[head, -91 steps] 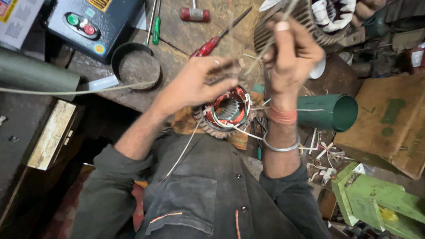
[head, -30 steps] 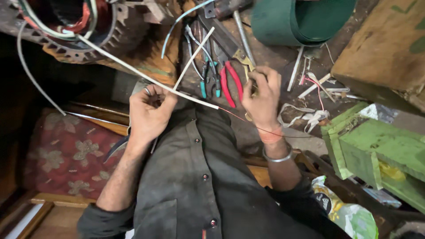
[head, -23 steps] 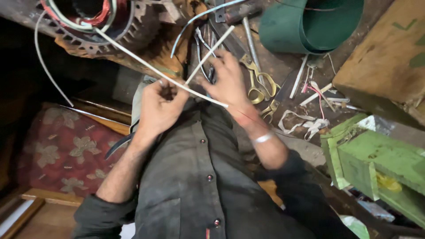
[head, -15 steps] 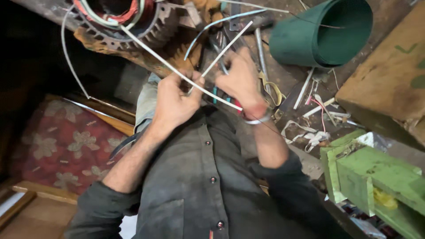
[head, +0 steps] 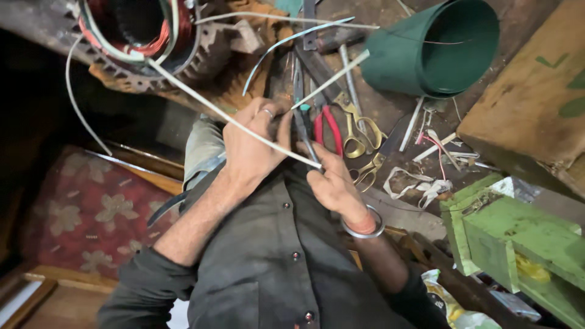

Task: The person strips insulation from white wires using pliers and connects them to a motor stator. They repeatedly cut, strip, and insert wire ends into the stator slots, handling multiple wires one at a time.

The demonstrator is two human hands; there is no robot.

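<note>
Cluttered, dim workshop, lit from above. Dark, grimy workbench (head: pixel 402 116) strewn with scraps of wire and white tape. Green cone (head: pixel 432 52) lay on its side at top, mouth open toward the camera. Rough wooden board (head: pixel 530 116) sat at right, with a green-painted wooden block (head: pixel 512 244) just below it. Red floral cushion (head: pixel 91 213) lay lower left, beside a wooden frame (head: pixel 36 286). Left side sunk in shadow.

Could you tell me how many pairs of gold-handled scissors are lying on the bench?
2. One pair of scissors lies beside the red-handled pliers; the second pair lies just below it, near the right hand. Clutter may hide others.
</note>
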